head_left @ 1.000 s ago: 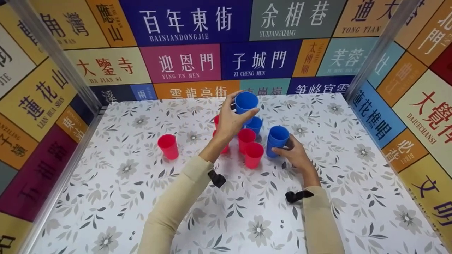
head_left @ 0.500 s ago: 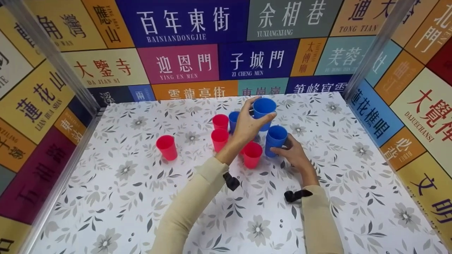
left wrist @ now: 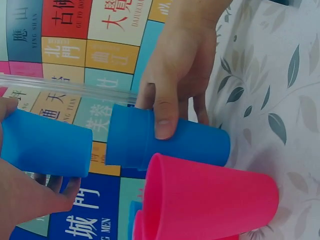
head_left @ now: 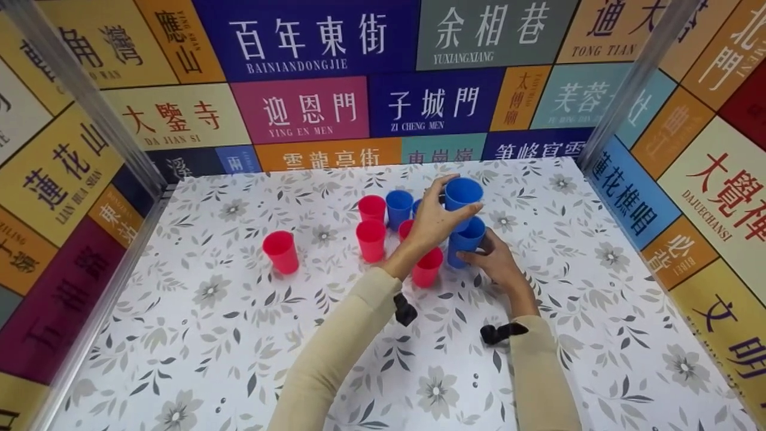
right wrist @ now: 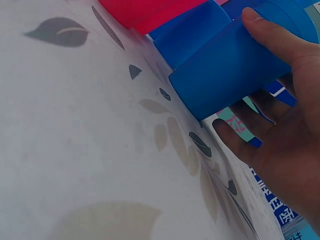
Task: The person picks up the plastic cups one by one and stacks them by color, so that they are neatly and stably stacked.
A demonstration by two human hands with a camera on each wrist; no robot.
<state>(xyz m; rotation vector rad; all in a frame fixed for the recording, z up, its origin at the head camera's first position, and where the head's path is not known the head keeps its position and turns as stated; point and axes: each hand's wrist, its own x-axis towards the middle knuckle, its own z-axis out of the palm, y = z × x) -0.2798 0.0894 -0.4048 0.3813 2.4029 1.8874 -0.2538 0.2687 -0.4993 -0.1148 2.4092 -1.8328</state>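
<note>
My left hand [head_left: 435, 220] holds a blue cup [head_left: 464, 194] upright, with thumb and fingers around it, above a blue cup stack [head_left: 462, 244]. In the left wrist view, a gap separates the raised cup [left wrist: 47, 142] from the rim of the nested stack [left wrist: 195, 145]. My right hand [head_left: 495, 257] grips that stack from the right, its base on the table; the right wrist view shows the thumb across the near side of the stack [right wrist: 230, 65]. Immediately left of the stack stands a red cup [head_left: 426, 268]. Another red cup [head_left: 406, 228] is partly hidden behind my left hand.
Two red cups [head_left: 371, 240] stand one behind the other left of my left hand. Beside them is a blue cup [head_left: 399, 211], with another blue cup [head_left: 416, 207] mostly hidden. A lone red cup [head_left: 280, 251] stands farther left. Printed panels enclose the floral tabletop [head_left: 239, 335].
My left hand has carried the blue cup rightward and lowered it, from above the rear cups to over the stack. The right hand keeps its hold on the stack.
</note>
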